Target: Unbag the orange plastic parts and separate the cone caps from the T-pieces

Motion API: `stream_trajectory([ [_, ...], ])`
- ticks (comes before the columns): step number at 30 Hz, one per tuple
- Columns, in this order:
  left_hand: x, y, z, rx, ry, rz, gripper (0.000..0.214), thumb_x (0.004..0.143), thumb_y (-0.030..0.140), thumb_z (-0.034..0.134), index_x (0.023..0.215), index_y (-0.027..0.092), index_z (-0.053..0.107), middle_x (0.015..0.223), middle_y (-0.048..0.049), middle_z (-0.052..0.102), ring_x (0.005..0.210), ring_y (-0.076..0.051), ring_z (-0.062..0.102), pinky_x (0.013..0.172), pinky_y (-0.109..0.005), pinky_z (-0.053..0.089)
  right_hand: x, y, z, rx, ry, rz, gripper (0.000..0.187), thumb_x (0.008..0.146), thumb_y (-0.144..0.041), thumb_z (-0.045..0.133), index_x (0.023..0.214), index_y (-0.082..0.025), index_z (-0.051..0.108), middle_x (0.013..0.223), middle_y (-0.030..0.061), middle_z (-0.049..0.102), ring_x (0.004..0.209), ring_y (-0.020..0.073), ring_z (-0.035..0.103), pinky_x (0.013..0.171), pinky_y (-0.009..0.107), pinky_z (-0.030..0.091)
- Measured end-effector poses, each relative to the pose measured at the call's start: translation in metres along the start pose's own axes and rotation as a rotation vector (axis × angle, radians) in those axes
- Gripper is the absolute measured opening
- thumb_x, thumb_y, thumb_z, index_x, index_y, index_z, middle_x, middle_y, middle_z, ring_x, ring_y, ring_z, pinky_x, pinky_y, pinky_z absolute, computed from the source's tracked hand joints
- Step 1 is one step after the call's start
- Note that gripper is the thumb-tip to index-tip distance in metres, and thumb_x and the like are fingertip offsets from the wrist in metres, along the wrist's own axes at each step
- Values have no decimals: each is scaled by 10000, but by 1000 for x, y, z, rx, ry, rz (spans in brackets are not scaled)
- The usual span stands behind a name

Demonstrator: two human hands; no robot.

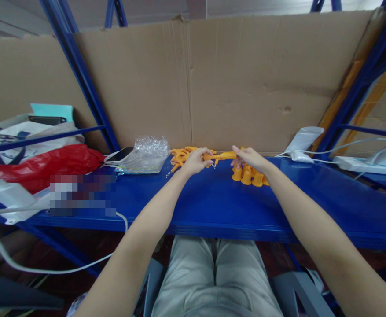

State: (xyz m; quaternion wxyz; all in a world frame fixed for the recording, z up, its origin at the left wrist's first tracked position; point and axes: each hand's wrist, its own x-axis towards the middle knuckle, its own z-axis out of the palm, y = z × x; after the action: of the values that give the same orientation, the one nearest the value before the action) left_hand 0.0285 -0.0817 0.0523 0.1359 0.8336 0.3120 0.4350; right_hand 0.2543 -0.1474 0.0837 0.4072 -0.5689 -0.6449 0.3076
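Between my two hands an orange plastic piece (225,156) is stretched out sideways, narrow in the middle. My left hand (197,161) pinches its left end, and my right hand (245,157) grips its thicker right end. Behind and left of my left hand lies a pile of branching orange plastic parts (178,157). Thin metal spirals (214,166) show near that hand. Several bell-shaped orange plastic parts (246,177) stand below my right hand, which partly covers them. My fingertips hide the ends of the held piece.
The blue shelf (206,207) runs in front of a cardboard wall (245,79). Clear plastic bags (149,154) and a phone (122,154) lie on the left, beside a red bag (47,165). White cables and a power strip (367,165) are at the right.
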Motion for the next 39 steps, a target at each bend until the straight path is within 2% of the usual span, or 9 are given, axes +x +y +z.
stream_trajectory([
  [6,0,-4,-2,-1,-26,-43,201,734,85,715,896,162,625,849,-11,676,802,-155,656,798,-312,523,6,5,-6,-48,152,1,503,993,-517,376,889,-134,685,878,112,748,534,118,588,546,253,452],
  [9,-1,-8,-3,-47,-66,-111,191,754,61,677,900,162,609,784,7,649,665,-120,633,700,-271,518,5,6,-9,-64,105,-54,389,966,-460,478,991,-140,697,985,107,747,637,125,631,615,252,497],
  [12,-1,-12,-2,-113,-87,-165,187,772,86,673,923,164,594,733,23,625,562,-96,593,604,-236,493,3,8,-9,-37,-6,-120,278,832,-332,700,1057,-169,696,1061,82,739,821,145,677,745,254,537],
  [15,0,-14,-1,-120,-88,-142,190,771,108,683,928,165,593,717,28,623,552,-89,584,591,-224,488,5,11,-7,1,-59,-137,322,738,-234,773,1046,-171,702,1035,72,742,883,155,684,806,266,548],
  [21,0,-11,-2,-24,-41,-60,199,742,118,715,906,167,613,793,6,652,709,-122,628,723,-273,518,5,11,-4,-19,-56,-134,192,739,-255,762,914,-184,728,863,35,753,776,151,686,767,272,559],
  [25,1,-11,-2,-2,-29,-60,198,739,118,721,902,168,620,807,3,652,756,-137,638,760,-294,520,2,6,-4,-37,-44,-132,170,751,-261,760,901,-187,734,863,37,756,771,153,685,756,269,553],
  [28,1,-12,-1,5,-28,-64,192,741,109,714,899,166,621,815,-3,654,756,-139,639,764,-299,521,2,6,-6,-55,25,-161,189,806,-318,722,936,-181,728,934,55,757,780,152,680,761,273,548],
  [35,2,-15,-4,53,-91,-100,173,752,72,629,898,163,612,857,-20,666,751,-154,645,754,-310,526,18,18,-16,-50,380,-160,186,875,-320,626,828,-146,674,870,76,732,588,112,595,632,254,510],
  [39,11,-17,-3,114,-177,-95,186,716,31,576,838,166,614,891,-57,688,836,-193,664,770,-312,526,25,28,-19,-72,419,-164,142,843,-271,607,818,-145,666,837,71,724,638,131,614,664,265,516],
])
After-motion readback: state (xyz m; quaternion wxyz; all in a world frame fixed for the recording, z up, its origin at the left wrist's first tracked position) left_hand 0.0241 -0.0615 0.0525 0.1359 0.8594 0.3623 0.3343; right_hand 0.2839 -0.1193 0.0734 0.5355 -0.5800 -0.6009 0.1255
